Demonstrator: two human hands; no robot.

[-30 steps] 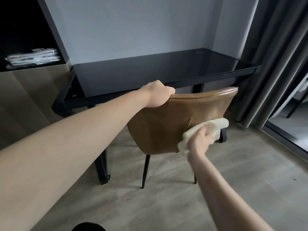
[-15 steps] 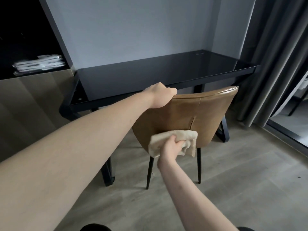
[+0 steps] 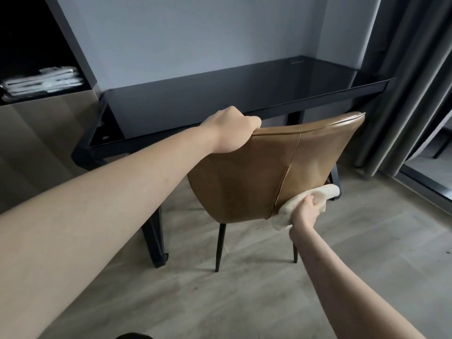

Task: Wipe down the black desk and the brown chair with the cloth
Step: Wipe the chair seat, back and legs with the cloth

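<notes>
**Chair back held and wiped at its lower right corner**

Fingers [image 3: 253, 122] of the left hand [image 3: 230, 130] were curled over the top edge of the brown chair [image 3: 244, 177], gripping the backrest at its upper left corner, at about 11 o'clock on the backrest. The right hand [image 3: 304, 211] was closed around the cloth [image 3: 322, 192], its fingers bunching the pale fabric and pressing it against the backrest's lower right corner, at about 4 o'clock. Part of the cloth stuck out past the chair's edge toward 2 o'clock from the hand, and another fold hung below the knuckles, toward 7 o'clock.

The chair stood on thin dark legs on the wooden floor [image 3: 244, 294], its back facing the camera, just in front of the black desk [image 3: 220, 99]. The desk ran from 9 o'clock to 2 o'clock behind the chair, its glossy top against the grey wall [image 3: 195, 40].

At 10 o'clock from the desk, a dark shelf [image 3: 29, 45] held a stack of white packets [image 3: 44, 79]. Grey curtains [image 3: 401, 81] hung at 3 o'clock, beside the desk's right end
</notes>
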